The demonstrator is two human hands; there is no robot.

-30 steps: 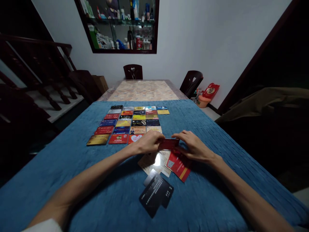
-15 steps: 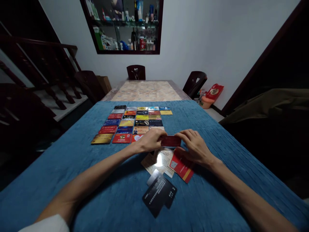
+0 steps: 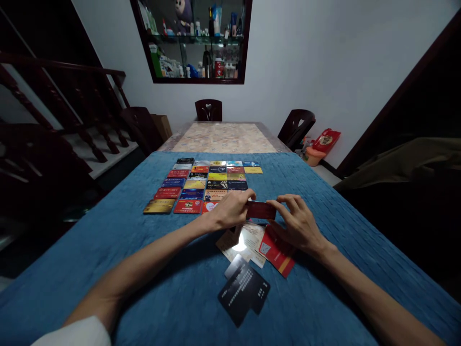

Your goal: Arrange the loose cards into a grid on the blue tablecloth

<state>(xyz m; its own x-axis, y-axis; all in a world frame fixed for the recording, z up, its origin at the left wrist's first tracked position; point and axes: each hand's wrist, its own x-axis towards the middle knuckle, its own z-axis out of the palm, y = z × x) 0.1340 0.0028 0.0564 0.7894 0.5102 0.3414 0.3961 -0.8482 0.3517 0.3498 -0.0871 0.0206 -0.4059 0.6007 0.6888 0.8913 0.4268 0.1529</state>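
Between my two hands a dark red card (image 3: 261, 210) is held up, its long side running left to right. My left hand (image 3: 232, 209) pinches its left end, and the fingers of my right hand (image 3: 296, 222) close on its right end. Beneath them lies a loose pile: cream cards (image 3: 230, 245), a red card with a QR code (image 3: 275, 252) and black cards (image 3: 245, 293) nearer to me. Ahead and to the left, rows of colourful cards (image 3: 189, 206) lie side by side; my left hand hides part of the front row.
A blue cloth (image 3: 162, 288) covers the near part of the table, whose patterned top (image 3: 226, 137) shows at the far end. Dark chairs (image 3: 297, 127) stand around it. A glass-shelved cabinet (image 3: 196, 38) is set in the wall, and a wooden railing (image 3: 79, 69) is at the left.
The whole view has shifted slightly, so everything appears a little further right. Both hands still hold the dark red card over the pile, and the rows of cards look the same.
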